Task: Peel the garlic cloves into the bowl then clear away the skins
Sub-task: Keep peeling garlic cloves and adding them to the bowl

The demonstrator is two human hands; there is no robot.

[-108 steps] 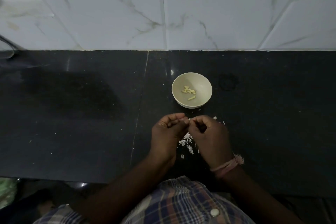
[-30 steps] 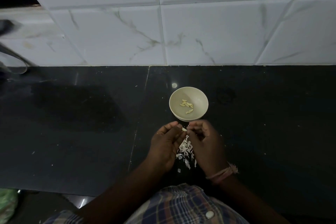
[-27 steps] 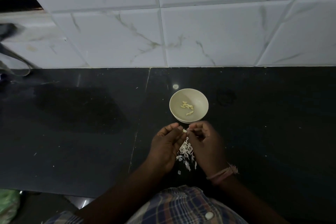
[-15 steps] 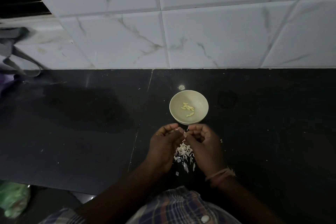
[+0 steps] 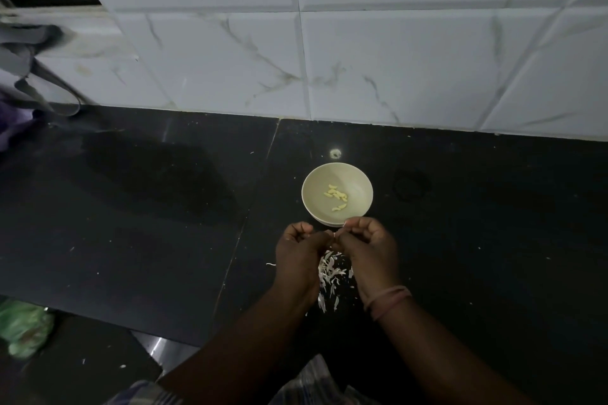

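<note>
Head view: both hands meet just in front of the bowl (image 5: 309,181), over a black counter (image 5: 493,240). The left hand (image 5: 297,256) and the right hand (image 5: 370,251) have their fingers curled inward, fingertips touching, and between them a small pale sliver shows, a garlic clove (image 5: 334,235), pinched from both sides; it is too small to tell how much skin remains on it. The right wrist carries a pinkish thread band (image 5: 388,301).

The bowl, a pale round one, stands on the counter just beyond the knuckles, its near rim partly hidden by the right hand's fingers. Inside lie a few peeled cloves (image 5: 336,197), yellowish, clustered near the middle.

Below the hands, between the two wrists, a heap of white skins (image 5: 330,273) lies on the counter, and a stray piece lies just left of the left hand. Smaller flecks are scattered across the dark surface.

Behind the counter rises a wall of white marbled tiles (image 5: 394,59). At the far left edge some grey straps or cloth (image 5: 29,76) hang, blurred. A green crumpled bag (image 5: 23,327) sits low at the left, below the counter's edge. A checked shirt (image 5: 316,385) shows at the bottom.
</note>
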